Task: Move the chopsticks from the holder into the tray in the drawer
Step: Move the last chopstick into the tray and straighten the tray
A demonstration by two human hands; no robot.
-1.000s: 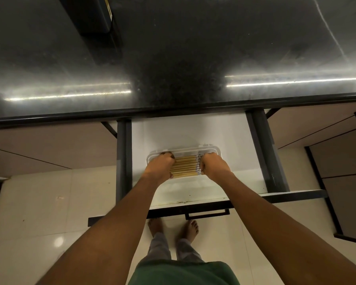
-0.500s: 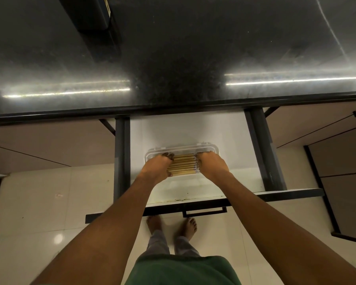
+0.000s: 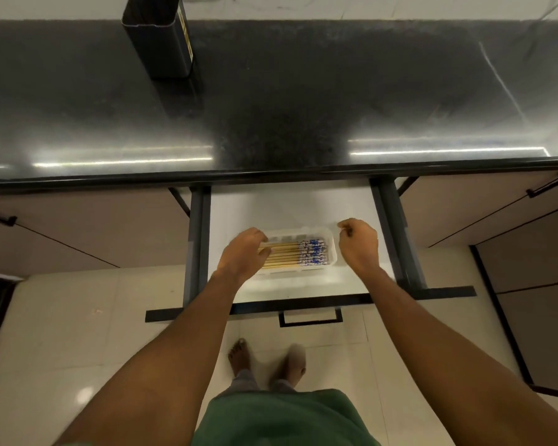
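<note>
Several wooden chopsticks (image 3: 287, 255) with blue-and-white patterned ends lie side by side in a clear plastic tray (image 3: 333, 249) inside the open white drawer (image 3: 287, 204). My left hand (image 3: 242, 254) covers the tray's left end, its curled fingertips on the chopsticks' plain ends. Just right of the tray, my right hand (image 3: 359, 243) hovers over the drawer floor, fingers curled, holding nothing. The black rectangular holder (image 3: 158, 37) stands on the dark countertop (image 3: 303, 91) at the back left; its inside is not visible.
The drawer's dark front panel and handle (image 3: 310, 318) jut toward me at knee level. Closed cabinet doors (image 3: 78, 226) flank the drawer on both sides. My bare feet (image 3: 239, 355) stand on a pale tiled floor below.
My right hand has come off the chopsticks' patterned ends and moved right, out of the tray. My left hand stays on the other ends. The view has tilted up, showing the holder.
</note>
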